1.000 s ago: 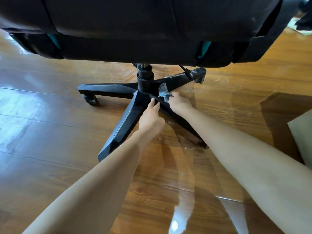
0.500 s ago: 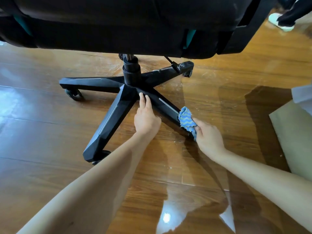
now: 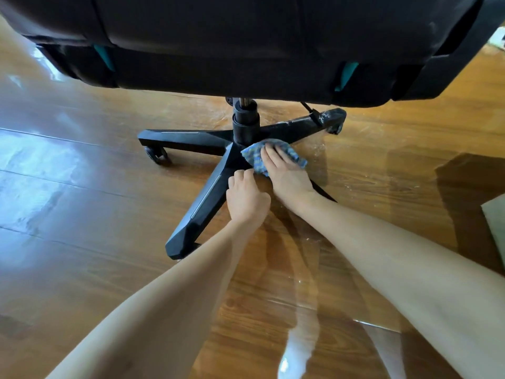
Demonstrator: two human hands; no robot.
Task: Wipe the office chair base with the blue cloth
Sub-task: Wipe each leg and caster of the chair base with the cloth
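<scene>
The black star-shaped chair base (image 3: 202,195) stands on the wooden floor under the dark seat (image 3: 246,42). My right hand (image 3: 287,173) presses the blue cloth (image 3: 254,157) flat against the hub of the base, just in front of the central column (image 3: 245,124). My left hand (image 3: 246,198) rests with curled fingers on the near spoke, touching the right hand's side. The near-right spoke is mostly hidden under my right hand and forearm.
A caster (image 3: 157,155) shows under the left spoke and another (image 3: 334,128) at the far right spoke's end. A pale flat board (image 3: 496,222) lies at the right edge. The glossy wooden floor (image 3: 82,214) spreads out to the left and front.
My right hand slid the cloth out along the near-right spoke toward its end, then back up to the hub. The left hand stayed on the base and curled its fingers.
</scene>
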